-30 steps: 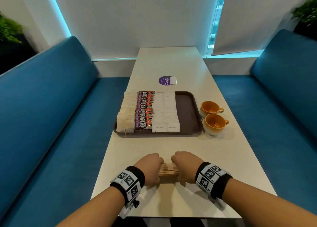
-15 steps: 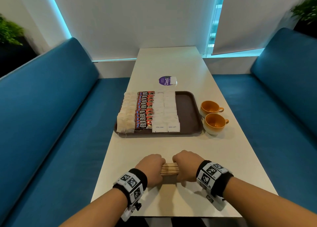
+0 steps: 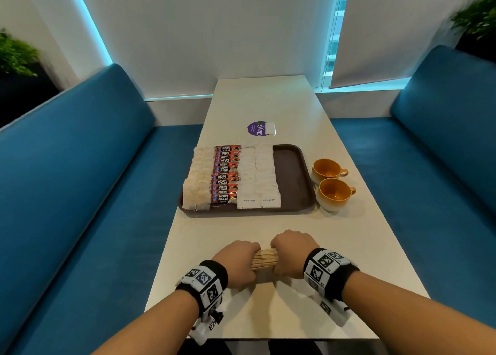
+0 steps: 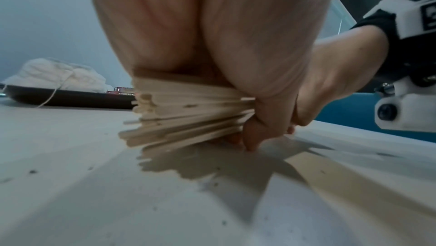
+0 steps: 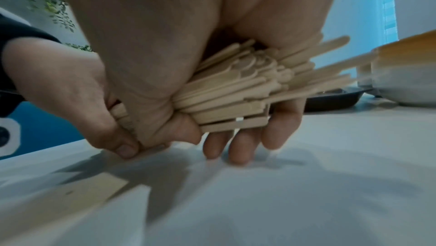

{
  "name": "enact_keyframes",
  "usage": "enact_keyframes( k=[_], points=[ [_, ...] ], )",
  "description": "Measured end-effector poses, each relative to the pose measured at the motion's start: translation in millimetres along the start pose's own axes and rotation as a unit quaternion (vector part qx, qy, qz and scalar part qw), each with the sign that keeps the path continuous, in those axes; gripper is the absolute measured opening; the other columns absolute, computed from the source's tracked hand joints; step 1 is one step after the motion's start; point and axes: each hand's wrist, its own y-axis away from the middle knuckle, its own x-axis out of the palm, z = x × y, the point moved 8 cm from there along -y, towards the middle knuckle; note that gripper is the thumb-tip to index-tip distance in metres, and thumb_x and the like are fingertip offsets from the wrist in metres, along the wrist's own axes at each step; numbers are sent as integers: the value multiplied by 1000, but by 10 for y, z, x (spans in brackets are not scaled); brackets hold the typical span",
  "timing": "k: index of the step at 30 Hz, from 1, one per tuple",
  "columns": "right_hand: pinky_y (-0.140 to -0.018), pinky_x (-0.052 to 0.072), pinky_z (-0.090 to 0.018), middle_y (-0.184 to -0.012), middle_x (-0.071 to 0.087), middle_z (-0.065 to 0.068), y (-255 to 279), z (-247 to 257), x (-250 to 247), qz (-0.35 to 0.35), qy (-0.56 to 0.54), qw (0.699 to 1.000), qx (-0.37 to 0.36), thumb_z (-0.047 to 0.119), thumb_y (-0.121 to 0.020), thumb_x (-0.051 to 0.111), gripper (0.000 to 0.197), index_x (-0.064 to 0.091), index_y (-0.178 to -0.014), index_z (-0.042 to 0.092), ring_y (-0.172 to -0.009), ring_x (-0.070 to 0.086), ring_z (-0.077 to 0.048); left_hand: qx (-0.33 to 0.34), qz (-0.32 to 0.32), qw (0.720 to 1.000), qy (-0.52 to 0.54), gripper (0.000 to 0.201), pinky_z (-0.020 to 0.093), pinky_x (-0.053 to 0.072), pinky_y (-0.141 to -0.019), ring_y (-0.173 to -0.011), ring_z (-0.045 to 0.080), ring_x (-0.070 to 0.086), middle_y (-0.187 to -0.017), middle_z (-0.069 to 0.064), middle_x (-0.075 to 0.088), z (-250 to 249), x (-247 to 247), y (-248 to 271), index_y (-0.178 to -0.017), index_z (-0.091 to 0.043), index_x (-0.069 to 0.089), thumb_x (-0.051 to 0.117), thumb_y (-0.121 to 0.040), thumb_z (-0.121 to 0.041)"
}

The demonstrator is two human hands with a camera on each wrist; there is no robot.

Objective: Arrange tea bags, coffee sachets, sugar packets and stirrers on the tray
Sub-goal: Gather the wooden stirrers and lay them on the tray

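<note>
A café or office lounge booth: a long pale table point(image 3: 268, 107) runs out from a white wall, with blue upholstered benches point(image 3: 80, 166) along both of its long sides. Roller blinds point(image 3: 389, 32) hang at the table's far end, potted greenery point(image 3: 16, 54) stands behind the benches, and a purple branded sticker point(image 3: 256, 128) lies on the table beyond a serving tray point(image 3: 292, 177), with two orange cups point(image 3: 334, 191) beside it

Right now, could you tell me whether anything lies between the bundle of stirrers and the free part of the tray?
Nothing visible does. Both hands, left hand and right hand, grip the stirrers low over the table, and only bare tabletop leads to the tray, whose right strip is bare. The two orange cups stand beside it, off that line.
</note>
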Motion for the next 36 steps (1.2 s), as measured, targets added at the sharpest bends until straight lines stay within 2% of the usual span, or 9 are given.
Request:
enact_keyframes(
  k=[9, 12, 18, 23, 25, 28, 30, 33, 36],
  points=[
    [-76, 55, -35, -93, 68, 8, 131, -29, -752, -56, 15, 998, -29, 72, -68, 76, 52, 65, -102, 34, -85, 64, -15, 27, -4, 991, 129, 13, 30, 46, -73, -85, 20, 63, -94, 1, 69, 7, -203, -35, -98, -20, 61, 66, -86, -16],
    [-74, 58, -31, -93, 64, 14, 253, -159, -1177, -118, -85, 989, -25, 86, -67, 66, 57, 65, -98, 37, -83, 61, -5, 39, -50, 973, 223, 15, 21, 44, -64, -68, 1, 57, -79, -11, 63, 25, -319, -18, -89, -29, 60, 69, -88, -17],
    [-81, 51, -23, -102, 54, 16, 667, 90, -1694, -364, -344, 856, -130, 60, -90, 59, 35, 72, -92, 28, -100, 53, -4, 103, -76, 927, 352, 20, 19, 43, -64, -64, 9, 49, -70, -4, 56, -248, -399, 13, -77, -14, 57, 74, -88, -12],
    [-82, 53, -36, -92, 64, 6, 518, 379, -1368, -279, -333, 887, -157, 42, -103, 53, 35, 75, -92, 16, -86, 60, -8, 67, -71, 927, 363, 30, 48, 53, -95, -99, 28, 64, -105, 16, 70, -231, -361, 6, -108, 0, 65, 77, -85, -17],
    [-83, 52, -41, -91, 67, 2, 458, 493, -1120, -254, -296, 904, -175, 39, -104, 50, 35, 74, -97, 15, -86, 60, -13, 48, -74, 973, 211, 36, 27, 41, -104, -112, 13, 53, -121, 0, 56, -228, -280, -4, -129, -3, 56, 64, -96, -14],
    [-91, 51, -31, -108, 70, 6, 428, 524, -989, -253, -317, 892, -198, 36, -105, 49, 29, 71, -115, 20, -101, 61, -9, 39, -53, 975, 214, 53, 1, 35, -77, -94, -3, 53, -133, 17, 54, -177, -217, -17, -143, 4, 40, 63, -96, -4],
    [-96, 47, -22, -120, 66, 9, 409, 508, -1023, -265, -347, 876, -206, 33, -105, 51, 26, 69, -119, 21, -110, 58, -4, 35, -55, 963, 263, 67, -2, 38, -68, -85, -1, 53, -140, 30, 51, -173, -293, 48, -144, 14, 33, 69, -89, 6],
    [-98, 44, -21, -129, 57, 10, 338, 534, -1051, -278, -324, 878, -217, 34, -102, 57, 23, 74, -107, 19, -115, 53, -4, 21, -55, 960, 273, 74, -3, 37, -76, -118, 27, 55, -144, 25, 50, -118, -236, -17, -146, 9, 36, 77, -87, -9],
    [-82, 48, -24, -100, 64, 7, 287, 557, -1031, -260, -316, 883, -231, 38, -100, 61, 28, 75, -94, 16, -91, 57, -4, 49, -31, 980, 189, 60, 22, 42, -101, -125, 23, 53, -135, 7, 59, -117, -116, -88, -136, -8, 54, 79, -86, -31]
  ],
)
